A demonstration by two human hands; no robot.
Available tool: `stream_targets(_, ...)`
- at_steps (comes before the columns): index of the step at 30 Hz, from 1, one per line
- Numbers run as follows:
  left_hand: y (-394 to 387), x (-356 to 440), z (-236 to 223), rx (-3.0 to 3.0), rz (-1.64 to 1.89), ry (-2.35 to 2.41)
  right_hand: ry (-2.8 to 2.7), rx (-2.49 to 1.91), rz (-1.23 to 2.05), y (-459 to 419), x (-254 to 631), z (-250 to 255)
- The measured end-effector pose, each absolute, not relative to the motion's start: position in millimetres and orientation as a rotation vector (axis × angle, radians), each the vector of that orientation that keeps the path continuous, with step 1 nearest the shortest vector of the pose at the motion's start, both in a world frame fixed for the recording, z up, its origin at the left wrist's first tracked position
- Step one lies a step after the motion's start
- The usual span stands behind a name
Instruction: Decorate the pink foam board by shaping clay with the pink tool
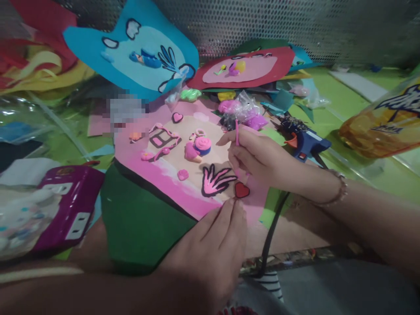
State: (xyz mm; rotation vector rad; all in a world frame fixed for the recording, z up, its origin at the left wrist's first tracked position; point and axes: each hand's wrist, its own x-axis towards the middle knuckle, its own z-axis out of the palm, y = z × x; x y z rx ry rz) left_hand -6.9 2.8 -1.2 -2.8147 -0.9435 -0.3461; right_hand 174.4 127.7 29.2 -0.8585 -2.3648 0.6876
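Pink-painted flat paper [190, 188] lies under your flat left hand [216, 245] at the near edge; likely light and bendy, it's best held there; your right hand [262, 159] pinches a slim pink stick [237, 131].

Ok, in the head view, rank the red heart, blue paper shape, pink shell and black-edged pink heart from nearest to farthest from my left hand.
From your left hand:
1. Red heart, just beyond it.
2. Pink shell, farther up and left.
3. Black-edged pink heart, well above the shell.
4. Blue paper shape, at the back left.
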Motion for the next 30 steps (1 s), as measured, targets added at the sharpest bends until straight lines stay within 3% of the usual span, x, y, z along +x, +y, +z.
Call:
stream_targets(22,5,-6,-6,-2.772,-0.447,-0.856,-2.345,-0.802,0.651,127,175,29)
stream_targets(30,9,-8,-2,-2.766,-0.432,-0.789,-2.103,-0.720,0.965,128,183,36)
